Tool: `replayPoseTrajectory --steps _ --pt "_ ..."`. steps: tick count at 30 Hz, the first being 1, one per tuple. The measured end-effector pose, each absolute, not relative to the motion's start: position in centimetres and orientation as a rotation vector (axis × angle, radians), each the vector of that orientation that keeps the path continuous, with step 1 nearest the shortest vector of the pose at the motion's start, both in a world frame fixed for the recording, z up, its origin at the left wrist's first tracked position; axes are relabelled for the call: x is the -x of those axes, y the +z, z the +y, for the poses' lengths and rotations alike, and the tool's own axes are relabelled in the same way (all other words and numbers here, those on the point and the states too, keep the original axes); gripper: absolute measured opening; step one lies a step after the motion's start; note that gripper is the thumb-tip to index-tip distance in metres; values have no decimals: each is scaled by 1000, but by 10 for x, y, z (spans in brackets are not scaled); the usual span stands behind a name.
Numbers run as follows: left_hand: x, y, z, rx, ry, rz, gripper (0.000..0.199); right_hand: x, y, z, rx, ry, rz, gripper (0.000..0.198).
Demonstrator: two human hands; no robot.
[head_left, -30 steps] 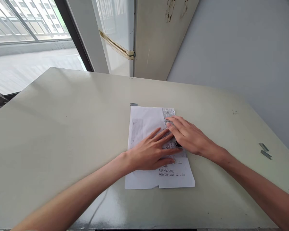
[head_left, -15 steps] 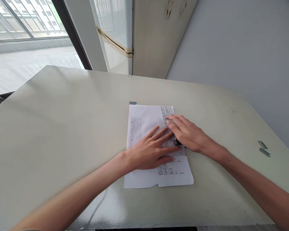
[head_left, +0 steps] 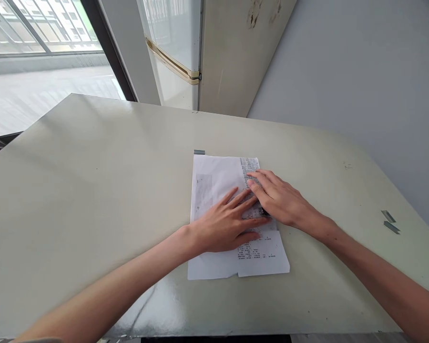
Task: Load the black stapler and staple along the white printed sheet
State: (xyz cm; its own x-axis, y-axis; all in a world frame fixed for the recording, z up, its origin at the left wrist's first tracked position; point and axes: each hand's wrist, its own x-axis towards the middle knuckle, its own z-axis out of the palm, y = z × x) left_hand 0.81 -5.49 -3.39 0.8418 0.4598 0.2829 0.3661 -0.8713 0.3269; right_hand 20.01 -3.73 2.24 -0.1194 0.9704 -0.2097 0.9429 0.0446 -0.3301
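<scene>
White paper (head_left: 214, 166), partly covered with small dark print, lies on the pale table in front of me. A strip or panel of dense print shows at its upper right, and a torn or cut gap shows at its lower edge. My left hand (head_left: 230, 224) rests flat across the middle, fingers spread. My right hand (head_left: 277, 197) lies over the right edge of the paper with its fingers stretched out close together, just beyond the left fingertips. A small dark object (head_left: 264, 212) peeks out below the right palm; most of it is hidden and I cannot make out its kind.
A small grey strip (head_left: 199, 152) sits at the paper's top left corner. Two more grey strips (head_left: 391, 227) lie on the table (head_left: 93, 205) at the right. A fridge (head_left: 232, 57) stands beyond the table's far edge, beside a grey wall (head_left: 350, 62) and a window (head_left: 46, 43).
The view has shifted slightly, so the paper appears a little further right. Both hands keep nearly the same place on the paper.
</scene>
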Motion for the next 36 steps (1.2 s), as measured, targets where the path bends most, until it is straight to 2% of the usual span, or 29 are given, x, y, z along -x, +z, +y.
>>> replayPoseTrajectory --steps 6,16,20,23,29,33,36 --pt "-8 -35 -55 -2766 541 635 44 -197 18 -40 2052 445 -2282 54" --pt "-6 -38 -58 -2755 567 665 35 -185 -2 -48 1897 -161 -2443 50" --pt "-4 -36 -59 -2737 565 649 33 -182 -9 -50 1858 -281 -2464 49" --pt "-3 -35 -59 -2731 560 651 32 -180 -9 -50 1858 -237 -2436 49" --pt "-1 -31 -57 -2722 525 659 34 -181 5 -46 1837 85 -2324 53" --pt "-1 -28 -59 -2695 498 661 43 -197 18 -48 1672 383 -2058 47" --pt "1 -25 -61 -2709 452 704 46 -216 24 -60 1503 391 -1981 40"
